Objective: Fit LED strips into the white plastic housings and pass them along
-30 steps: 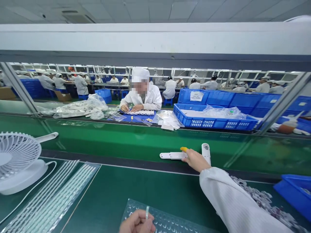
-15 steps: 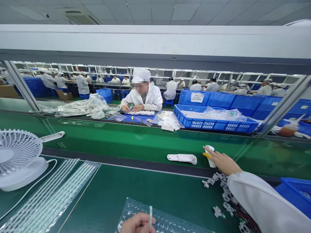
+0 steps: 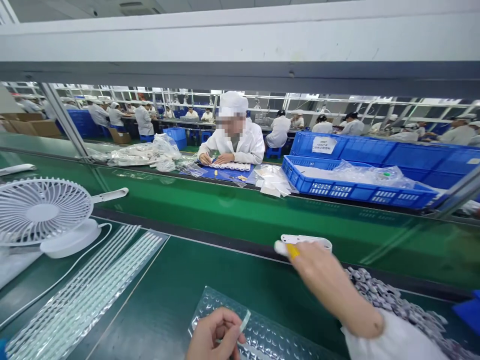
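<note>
My left hand (image 3: 221, 334), low in the middle of the view, pinches a short pale strip (image 3: 245, 320) above a sheet of bubble wrap (image 3: 275, 332). My right hand (image 3: 315, 267) reaches over the near edge of the green belt, its fingers closed on a white plastic piece (image 3: 280, 247). A strip of yellow shows at one of its fingers. Just behind that hand, a long white casing (image 3: 305, 239) lies on the belt, partly covered by it. Several pale strips (image 3: 112, 280) lie side by side on clear film at the left.
A white fan (image 3: 43, 212) with a cable stands at the left. Many small grey-white parts (image 3: 393, 300) are heaped at the right, beside a blue bin (image 3: 468, 315). Across the belt (image 3: 232, 205) a person (image 3: 234, 135) works near a blue crate (image 3: 356, 192).
My right hand has lifted the white piece and carried it left and nearer, past the long casing. My left hand still holds its strip, now tilted. The view has turned slightly.
</note>
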Demonstrator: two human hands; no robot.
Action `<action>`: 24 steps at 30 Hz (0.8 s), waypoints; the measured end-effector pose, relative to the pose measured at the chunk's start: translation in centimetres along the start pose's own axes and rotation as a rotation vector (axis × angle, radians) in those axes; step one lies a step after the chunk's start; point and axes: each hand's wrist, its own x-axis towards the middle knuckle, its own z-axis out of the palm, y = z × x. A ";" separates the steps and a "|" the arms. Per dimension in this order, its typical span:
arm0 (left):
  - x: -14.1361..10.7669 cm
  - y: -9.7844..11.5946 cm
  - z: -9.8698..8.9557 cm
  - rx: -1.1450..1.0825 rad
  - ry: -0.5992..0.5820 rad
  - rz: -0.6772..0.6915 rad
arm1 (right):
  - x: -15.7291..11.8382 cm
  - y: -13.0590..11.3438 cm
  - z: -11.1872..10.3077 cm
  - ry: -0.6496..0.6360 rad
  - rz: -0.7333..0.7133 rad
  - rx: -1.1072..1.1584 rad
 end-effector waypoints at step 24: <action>-0.5 1.7 -0.6 0.607 0.002 0.257 | -4.5 -9.0 -1.3 -0.088 0.632 1.226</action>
